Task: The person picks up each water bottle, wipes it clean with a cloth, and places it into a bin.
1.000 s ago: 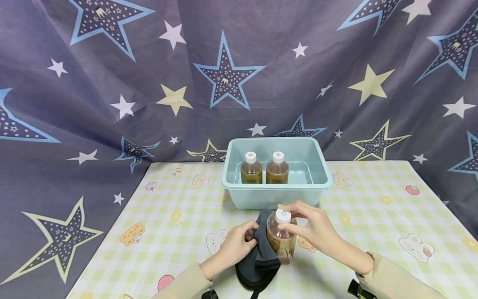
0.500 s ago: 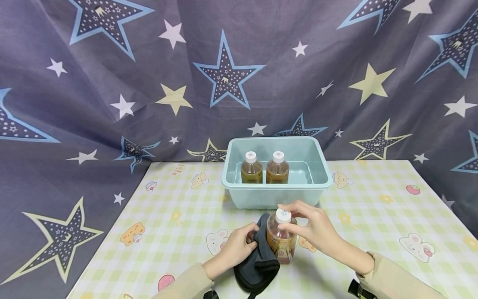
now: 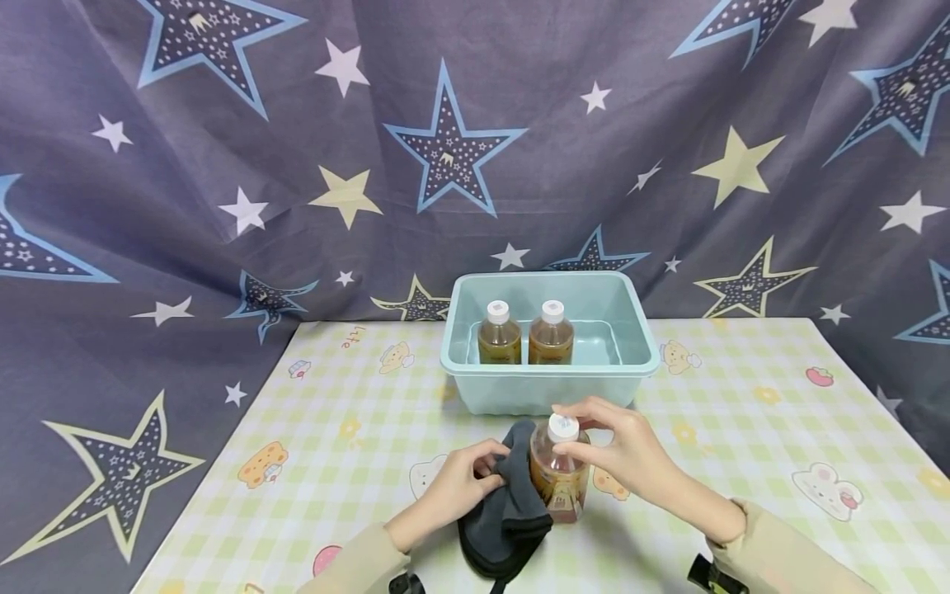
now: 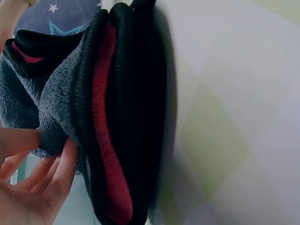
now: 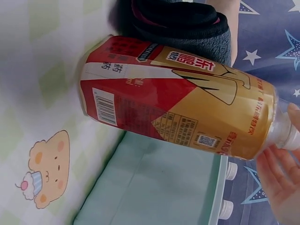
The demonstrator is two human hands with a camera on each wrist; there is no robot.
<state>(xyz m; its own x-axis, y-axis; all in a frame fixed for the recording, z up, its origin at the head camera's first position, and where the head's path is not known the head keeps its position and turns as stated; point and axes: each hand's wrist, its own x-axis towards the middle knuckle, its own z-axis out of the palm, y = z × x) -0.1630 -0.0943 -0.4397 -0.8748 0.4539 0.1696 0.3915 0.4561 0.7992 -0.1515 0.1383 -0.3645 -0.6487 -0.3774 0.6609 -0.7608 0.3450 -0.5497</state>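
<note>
In front of the bin, a drink bottle (image 3: 562, 487) with a white cap stands upright on the table. My right hand (image 3: 623, 445) grips it at the cap, thumb and fingers on either side; its red and gold label (image 5: 178, 98) shows in the right wrist view. Against the bottle's left side leans a dark grey fleece item (image 3: 505, 511) with black edging and a red lining (image 4: 105, 122); its exact kind is unclear. My left hand (image 3: 460, 483) pinches a fold of this fleece between thumb and fingers.
A light blue plastic bin (image 3: 549, 388) stands at the back of the table. Inside it, on the left and middle, are two similar capped bottles, a left one (image 3: 500, 340) and a right one (image 3: 552, 340). A checked cloth (image 3: 356, 470) covers the table; a star-patterned curtain (image 3: 297, 247) hangs behind.
My left hand has shifted slightly left and toward me, and the fleece's lower end has moved left with it. My right hand and the bottle have stayed in place.
</note>
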